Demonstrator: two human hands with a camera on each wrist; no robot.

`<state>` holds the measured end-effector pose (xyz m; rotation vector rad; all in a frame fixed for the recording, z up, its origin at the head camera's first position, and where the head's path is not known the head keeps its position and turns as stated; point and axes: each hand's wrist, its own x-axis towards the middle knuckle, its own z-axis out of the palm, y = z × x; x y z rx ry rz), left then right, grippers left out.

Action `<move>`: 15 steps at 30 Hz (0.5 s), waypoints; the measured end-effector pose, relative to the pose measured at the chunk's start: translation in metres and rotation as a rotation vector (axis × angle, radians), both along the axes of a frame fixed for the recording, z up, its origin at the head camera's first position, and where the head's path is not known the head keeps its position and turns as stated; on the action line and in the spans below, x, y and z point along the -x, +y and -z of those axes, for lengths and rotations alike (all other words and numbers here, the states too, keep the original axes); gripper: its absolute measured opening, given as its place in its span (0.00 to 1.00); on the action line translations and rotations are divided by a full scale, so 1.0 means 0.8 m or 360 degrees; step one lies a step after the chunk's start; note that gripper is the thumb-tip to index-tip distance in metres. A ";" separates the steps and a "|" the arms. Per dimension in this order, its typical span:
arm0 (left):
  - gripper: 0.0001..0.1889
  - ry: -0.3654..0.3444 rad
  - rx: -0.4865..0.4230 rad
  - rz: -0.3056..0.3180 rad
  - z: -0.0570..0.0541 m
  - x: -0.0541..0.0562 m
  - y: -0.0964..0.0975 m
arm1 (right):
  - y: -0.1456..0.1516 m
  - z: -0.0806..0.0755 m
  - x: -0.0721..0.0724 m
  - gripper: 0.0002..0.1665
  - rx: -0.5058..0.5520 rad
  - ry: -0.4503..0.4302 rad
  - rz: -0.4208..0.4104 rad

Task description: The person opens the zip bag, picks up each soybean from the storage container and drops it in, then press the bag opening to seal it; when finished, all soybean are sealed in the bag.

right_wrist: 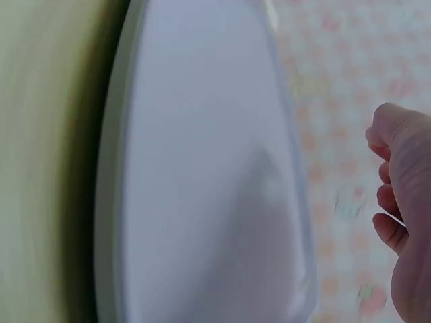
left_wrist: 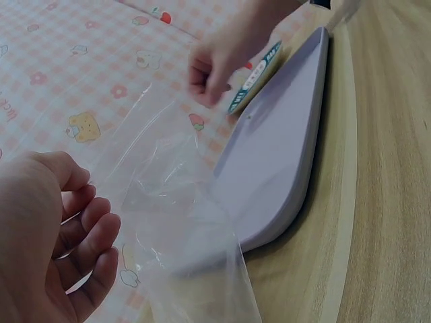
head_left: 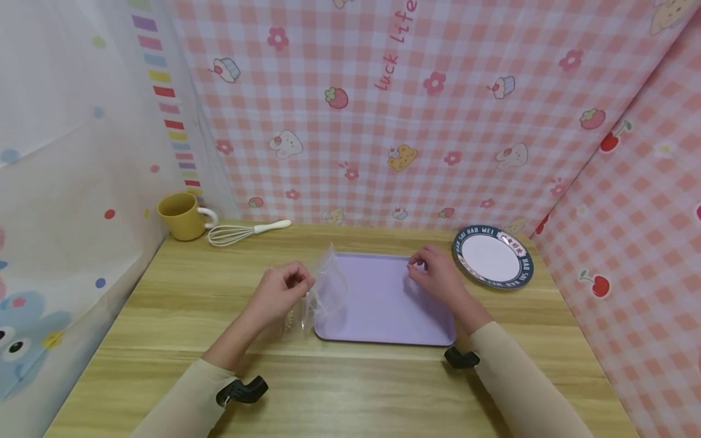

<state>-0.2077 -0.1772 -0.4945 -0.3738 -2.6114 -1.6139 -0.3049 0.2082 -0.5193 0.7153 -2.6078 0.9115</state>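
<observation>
Your left hand (head_left: 280, 287) pinches the clear bag (head_left: 331, 291), mid-frame | bag hangs just right of it, long axis steep, overlapping the purple tray (head_left: 391, 301) | your right hand (head_left: 436, 275), farther off rightward, curls fingers to thumb, nothing visible held

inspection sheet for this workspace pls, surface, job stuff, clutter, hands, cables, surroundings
Surface: wood-grain table
Job's things: clear plastic bag, partly in front of the lilac tray in the head view
Clutter: yellow mug, white-handled whisk, dark-rimmed plate
Hands: left hand pinches the bag; right hand curled, nothing seen in it
Cables: nothing seen
Surroundings: pink checked cloth behind and at right; white cloth with coloured dots at left
</observation>
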 end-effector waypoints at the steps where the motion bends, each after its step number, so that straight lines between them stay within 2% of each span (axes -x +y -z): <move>1: 0.08 0.0000 0.0000 -0.0001 0.000 0.000 0.000 | -0.009 -0.005 -0.005 0.05 0.0053 0.0021 -0.0052; 3: 0.08 0.0002 0.0000 -0.0002 0.000 0.000 0.001 | -0.027 -0.015 -0.017 0.06 0.0132 0.0077 -0.0140; 7: 0.08 0.0008 0.0000 -0.0004 0.001 0.001 0.002 | -0.064 -0.030 -0.041 0.07 0.0271 0.0090 -0.0326; 15: 0.09 0.0039 0.0009 -0.0010 0.004 0.002 0.001 | -0.124 -0.049 -0.072 0.05 0.0330 0.0060 -0.0579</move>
